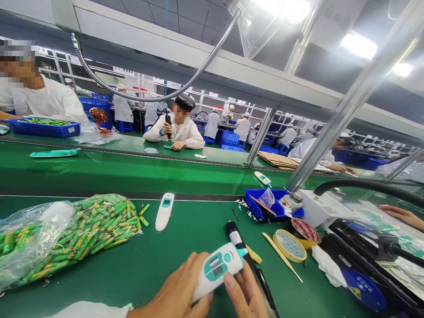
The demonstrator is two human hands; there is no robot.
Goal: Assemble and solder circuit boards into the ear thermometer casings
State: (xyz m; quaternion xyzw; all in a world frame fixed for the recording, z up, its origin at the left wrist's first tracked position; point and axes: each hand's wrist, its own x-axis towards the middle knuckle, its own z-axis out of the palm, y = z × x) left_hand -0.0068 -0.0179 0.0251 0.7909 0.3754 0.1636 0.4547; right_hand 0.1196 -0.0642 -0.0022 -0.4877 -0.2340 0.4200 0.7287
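Note:
My left hand (pixel 179 289) and my right hand (pixel 245 296) are both closed round a white and teal handheld thermometer (pixel 218 267) at the bottom centre. Its display faces up. A black electric screwdriver (pixel 236 234) lies on the green table just behind it, its tip pointing away. A second white thermometer (pixel 164 211) lies further back near the conveyor edge. A clear bag of green and yellow batteries (pixel 86 229) rests at the left, with a few loose batteries (pixel 144 216) beside it.
A blue bin (pixel 268 212) with scraps, a small dish of screws (pixel 290 245), a tape roll (pixel 304 229), a wooden stick (pixel 281 257) and black equipment (pixel 371 256) stand at the right. Another person's hand (pixel 402 216) shows at the far right. Workers in white sit across the green conveyor (pixel 132 174).

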